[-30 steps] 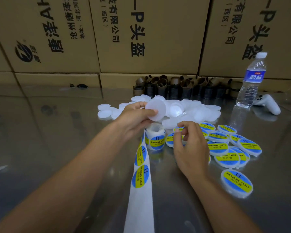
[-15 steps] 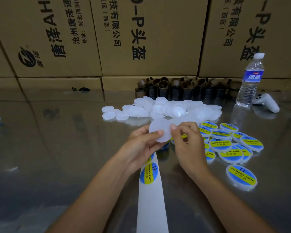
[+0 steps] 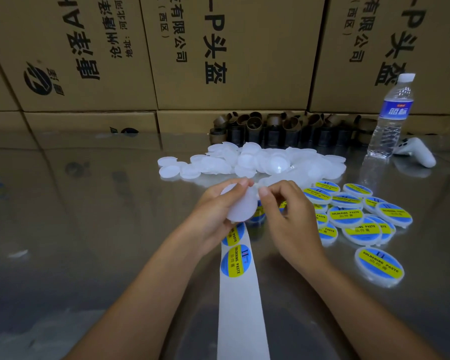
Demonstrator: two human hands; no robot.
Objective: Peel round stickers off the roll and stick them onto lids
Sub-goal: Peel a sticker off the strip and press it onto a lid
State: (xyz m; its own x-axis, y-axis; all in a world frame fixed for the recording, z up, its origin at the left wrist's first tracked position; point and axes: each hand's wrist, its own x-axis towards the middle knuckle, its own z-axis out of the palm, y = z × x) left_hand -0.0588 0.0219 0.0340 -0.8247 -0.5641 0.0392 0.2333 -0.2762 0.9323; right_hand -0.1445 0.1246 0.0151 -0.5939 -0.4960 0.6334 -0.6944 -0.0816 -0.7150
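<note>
While you look down at the work, tall cardboard boxes (image 3: pixel 231 53) with black print fill the whole back, and the shiny counter (image 3: pixel 89 216) lies in front of them. On the counter a heap of plain lids (image 3: pixel 270 162) lies at the far side, with a row of brown cardboard cores (image 3: pixel 283 126) behind it and a water bottle (image 3: pixel 390 118) standing upright to the right. A white backing strip (image 3: pixel 240 307) runs from the near edge up the middle, and it carries two blue and yellow stickers (image 3: pixel 235 260) at its far end. The labelled lids (image 3: pixel 348 216) lie in a loose group on the right side. Your left hand (image 3: pixel 213 216) holds one blank lid (image 3: pixel 240 206) above the strip, the fingers curled behind it and the thumb on its upper edge. Your right hand (image 3: pixel 289 219) touches the same lid: thumb and first finger are closed in a pinch on its upper right rim. Whether a sticker is between them, I cannot tell.
</note>
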